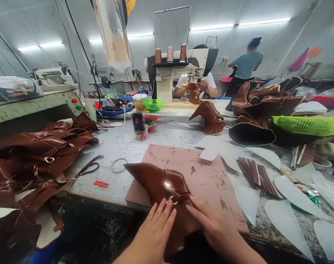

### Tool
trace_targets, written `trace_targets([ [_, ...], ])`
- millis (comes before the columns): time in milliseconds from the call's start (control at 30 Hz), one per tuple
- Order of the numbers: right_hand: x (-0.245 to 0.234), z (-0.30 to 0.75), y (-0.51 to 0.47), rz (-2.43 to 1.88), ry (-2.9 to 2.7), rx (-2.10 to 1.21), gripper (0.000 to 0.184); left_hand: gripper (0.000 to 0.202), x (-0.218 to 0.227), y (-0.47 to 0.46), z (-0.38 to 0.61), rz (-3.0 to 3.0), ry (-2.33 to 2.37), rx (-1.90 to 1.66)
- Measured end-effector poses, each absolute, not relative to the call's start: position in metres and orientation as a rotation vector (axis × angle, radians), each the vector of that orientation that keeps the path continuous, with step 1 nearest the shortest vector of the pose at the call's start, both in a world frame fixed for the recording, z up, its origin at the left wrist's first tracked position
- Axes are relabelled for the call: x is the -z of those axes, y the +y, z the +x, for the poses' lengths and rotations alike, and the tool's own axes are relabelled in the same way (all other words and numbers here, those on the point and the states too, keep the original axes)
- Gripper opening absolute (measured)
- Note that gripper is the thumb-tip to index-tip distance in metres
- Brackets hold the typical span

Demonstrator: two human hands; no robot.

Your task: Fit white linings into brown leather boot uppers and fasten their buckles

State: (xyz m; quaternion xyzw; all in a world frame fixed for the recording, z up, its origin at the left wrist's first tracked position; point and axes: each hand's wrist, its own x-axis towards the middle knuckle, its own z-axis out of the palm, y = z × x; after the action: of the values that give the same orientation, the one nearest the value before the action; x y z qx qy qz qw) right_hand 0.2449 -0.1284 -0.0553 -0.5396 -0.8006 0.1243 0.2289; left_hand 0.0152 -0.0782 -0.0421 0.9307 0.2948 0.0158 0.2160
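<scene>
A brown leather boot upper (158, 181) with a strap and a small gold buckle lies over the front edge of a pinkish-brown board (211, 183). Its pointed toe aims to the left, and its lower part hangs towards me into shadow. My left hand (157, 227) rests on the leather just below the buckle, fingers stretched out flat. On the right side of the upper, near the strap, my right hand (211, 223) lies with its fingers extended. Neither hand is wrapped round the leather.
Brown leather uppers (37, 157) are heaped at left; more boot uppers (255, 102) are piled at right. White curved sheets (288, 223) and brown strips (259, 176) lie right of the board. Across the table a person (197, 88) works at a sewing machine (167, 69); another person (245, 62) stands behind.
</scene>
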Motion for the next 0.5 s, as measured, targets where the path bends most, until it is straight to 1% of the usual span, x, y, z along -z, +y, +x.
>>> trace_targets([
  [67, 0.061, 0.247, -0.125, -1.434, -2.194, -0.151, 0.055, 0.09, 0.045, -0.077, 0.016, 2.583, 0.886, 0.079],
  [167, 0.059, 0.248, -0.121, -1.382, -2.192, -0.004, 0.051, 0.09, 0.037, -0.071, 0.015, 2.592, 0.887, 0.124],
  [267, 0.054, 0.247, -0.123, -1.349, -2.158, 0.042, 0.046, 0.09, 0.027, -0.067, 0.01, 2.586, 0.871, 0.172],
  [333, 0.052, 0.248, -0.125, -1.35, -2.042, 0.015, 0.045, 0.084, 0.025, -0.066, 0.005, 2.58, 0.895, 0.165],
  [367, 0.05, 0.249, -0.126, -1.369, -1.953, -0.028, 0.042, 0.078, 0.024, -0.066, 0.001, 2.585, 0.91, 0.105],
  [433, 0.042, 0.255, -0.128, -1.398, -1.778, -0.245, 0.034, 0.062, 0.019, -0.065, -0.007, 2.59, 0.961, -0.207],
  [467, 0.036, 0.259, -0.128, -1.365, -1.697, -0.4, 0.033, 0.056, 0.013, -0.063, -0.011, 2.559, 0.994, -0.425],
  [500, 0.029, 0.264, -0.128, -1.297, -1.623, -0.546, 0.039, 0.053, 0.002, -0.062, -0.014, 2.494, 1.031, -0.653],
])
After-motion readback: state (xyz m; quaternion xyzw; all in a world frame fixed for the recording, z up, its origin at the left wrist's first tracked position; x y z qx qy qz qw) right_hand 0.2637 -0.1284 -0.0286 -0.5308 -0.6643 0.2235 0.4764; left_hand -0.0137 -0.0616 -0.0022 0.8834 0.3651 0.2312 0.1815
